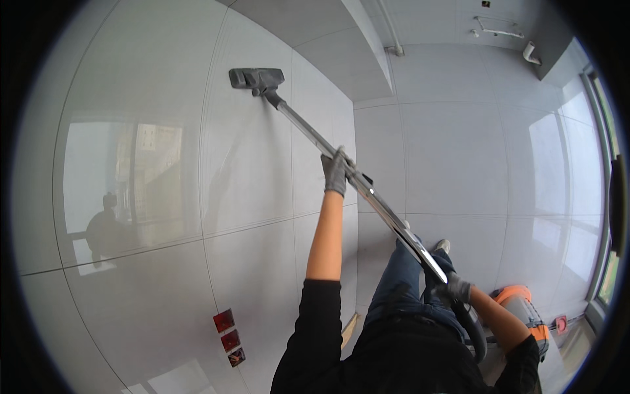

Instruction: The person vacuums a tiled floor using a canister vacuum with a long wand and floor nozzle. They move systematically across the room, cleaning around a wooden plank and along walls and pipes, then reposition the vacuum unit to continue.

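A long metal vacuum cleaner wand runs slantwise from my body up to the far left. My gloved left hand is closed around its middle, the arm stretched out. Low by my right hip, my gloved right hand grips the handle end, where a dark hose curves down. At the far end, the grey vacuum floor head lies against the glossy tiled wall. My right hand's fingers are partly hidden by the handle.
An orange and grey vacuum canister stands on the floor at my right. Red electrical boxes sit in the left wall. White pipes stick out at the back right. A window frame edges the right side. Pale tiles cover the floor.
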The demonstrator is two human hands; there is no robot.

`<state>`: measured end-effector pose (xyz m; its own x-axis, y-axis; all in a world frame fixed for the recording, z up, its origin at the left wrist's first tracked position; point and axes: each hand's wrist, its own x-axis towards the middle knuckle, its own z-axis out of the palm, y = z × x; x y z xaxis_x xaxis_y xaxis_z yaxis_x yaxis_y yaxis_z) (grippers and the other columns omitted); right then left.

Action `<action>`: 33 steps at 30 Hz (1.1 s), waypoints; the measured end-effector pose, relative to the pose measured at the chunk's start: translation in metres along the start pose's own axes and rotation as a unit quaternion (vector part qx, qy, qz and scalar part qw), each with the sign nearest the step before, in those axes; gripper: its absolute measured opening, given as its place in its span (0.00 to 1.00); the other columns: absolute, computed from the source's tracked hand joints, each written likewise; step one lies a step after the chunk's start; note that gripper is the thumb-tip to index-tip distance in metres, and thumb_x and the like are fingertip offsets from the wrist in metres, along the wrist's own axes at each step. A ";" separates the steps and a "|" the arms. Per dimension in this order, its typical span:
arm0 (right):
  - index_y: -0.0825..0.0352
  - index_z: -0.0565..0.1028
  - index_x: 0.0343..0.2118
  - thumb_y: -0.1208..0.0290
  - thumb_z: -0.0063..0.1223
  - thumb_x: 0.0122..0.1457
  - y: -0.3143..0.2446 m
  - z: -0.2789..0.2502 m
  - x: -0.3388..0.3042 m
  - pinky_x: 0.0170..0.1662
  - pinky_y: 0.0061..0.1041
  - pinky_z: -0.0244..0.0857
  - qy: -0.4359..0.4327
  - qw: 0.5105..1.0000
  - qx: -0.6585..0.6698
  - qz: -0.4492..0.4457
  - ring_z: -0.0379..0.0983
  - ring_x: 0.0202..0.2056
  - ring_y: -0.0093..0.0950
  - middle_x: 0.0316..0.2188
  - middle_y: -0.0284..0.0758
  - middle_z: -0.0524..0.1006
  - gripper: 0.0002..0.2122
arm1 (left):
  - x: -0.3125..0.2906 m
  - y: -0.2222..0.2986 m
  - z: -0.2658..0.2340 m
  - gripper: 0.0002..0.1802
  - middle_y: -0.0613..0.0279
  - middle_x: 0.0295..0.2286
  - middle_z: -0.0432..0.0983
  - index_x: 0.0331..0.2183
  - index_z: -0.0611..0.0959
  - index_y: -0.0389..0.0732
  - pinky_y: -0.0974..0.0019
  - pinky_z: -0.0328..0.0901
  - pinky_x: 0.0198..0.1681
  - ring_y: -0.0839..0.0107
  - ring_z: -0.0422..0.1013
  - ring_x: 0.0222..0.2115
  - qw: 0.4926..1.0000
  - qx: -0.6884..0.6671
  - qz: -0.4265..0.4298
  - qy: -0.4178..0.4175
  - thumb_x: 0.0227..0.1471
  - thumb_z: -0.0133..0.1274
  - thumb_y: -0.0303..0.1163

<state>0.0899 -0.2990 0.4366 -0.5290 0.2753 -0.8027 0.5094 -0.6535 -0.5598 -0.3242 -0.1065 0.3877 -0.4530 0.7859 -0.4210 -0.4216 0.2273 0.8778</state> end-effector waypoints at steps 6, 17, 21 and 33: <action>0.72 0.71 0.31 0.68 0.60 0.53 -0.073 0.004 0.065 0.17 0.26 0.65 -0.006 0.999 0.051 0.019 0.69 0.13 0.26 0.15 0.35 0.72 0.12 | 0.147 -0.044 0.006 0.18 0.64 0.10 0.64 0.17 0.68 0.44 0.59 0.67 0.18 0.69 0.63 0.10 0.995 0.014 -0.092 0.020 0.56 0.51 0.35; 0.59 0.77 0.38 0.55 0.57 0.44 0.118 0.064 -0.057 0.42 0.38 0.69 0.131 0.912 -0.329 0.206 0.77 0.35 0.41 0.30 0.43 0.79 0.19 | -0.164 -0.219 -0.083 0.10 0.64 0.15 0.63 0.28 0.67 0.41 0.60 0.69 0.15 0.70 0.64 0.11 0.967 0.003 -0.209 0.147 0.56 0.50 0.32; 0.61 0.76 0.39 0.60 0.56 0.46 -0.001 0.050 0.065 0.43 0.38 0.69 0.197 0.941 -0.237 0.136 0.76 0.38 0.42 0.33 0.45 0.78 0.17 | 0.034 -0.125 -0.037 0.13 0.64 0.13 0.65 0.23 0.68 0.42 0.68 0.64 0.17 0.71 0.65 0.13 0.990 0.102 -0.076 0.059 0.56 0.50 0.35; 0.53 0.77 0.43 0.59 0.54 0.48 0.095 0.042 -0.013 0.50 0.37 0.65 0.034 0.911 -0.293 0.287 0.75 0.43 0.39 0.37 0.40 0.79 0.17 | -0.168 -0.226 -0.109 0.12 0.60 0.15 0.69 0.25 0.70 0.40 0.61 0.70 0.20 0.64 0.70 0.14 0.963 0.052 -0.264 0.013 0.53 0.56 0.33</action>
<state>0.1168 -0.3943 0.4021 -0.0277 0.0634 -0.9976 0.9745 -0.2207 -0.0410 -0.2385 -0.3520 0.2354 -0.2167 0.5306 -0.8194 -0.5178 0.6491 0.5573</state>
